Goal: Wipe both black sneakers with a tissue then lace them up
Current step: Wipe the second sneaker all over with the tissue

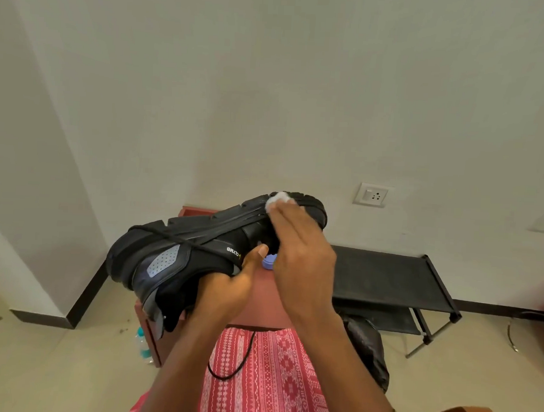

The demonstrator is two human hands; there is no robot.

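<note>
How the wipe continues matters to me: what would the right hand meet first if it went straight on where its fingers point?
The right hand meets the white tissue at once, pressed on the black sneaker's sole near the toe; beyond, likely only the wall, depth unclear.

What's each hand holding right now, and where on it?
Left hand grips the black sneaker at its mid-upper, thumb by the side logo. Right hand presses a white tissue under its fingers against the sole near the toe.
</note>
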